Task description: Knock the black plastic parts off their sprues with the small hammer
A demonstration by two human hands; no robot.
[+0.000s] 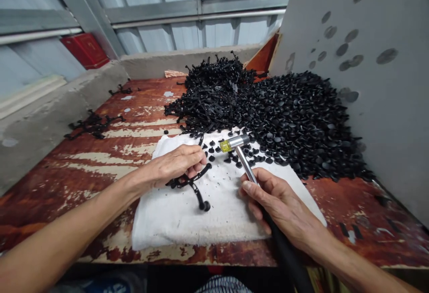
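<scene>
Worn red wooden table under a white cloth: the left hand keeps a pinching grip on a black branched plastic sprue at its fingertips, stem pointing nearward. The right hand has its grip wrapped around a yellow-tipped steel hammer slanting up-left.

The desk is showing a worn red-brown surface with pale patches where the paint is flaking. A white cloth is lying flat on its near middle, reaching almost to the front edge. Behind the cloth, a heap of black sprue frames is sitting at the centre rear, and a larger heap of black round caps is spreading to the right, touching the frames and overlapping the cloth's far edge. Loose caps are lying scattered on the cloth's far part. Stray sprue pieces are resting well apart at the left, with pale scraps lying near the rear.
</scene>
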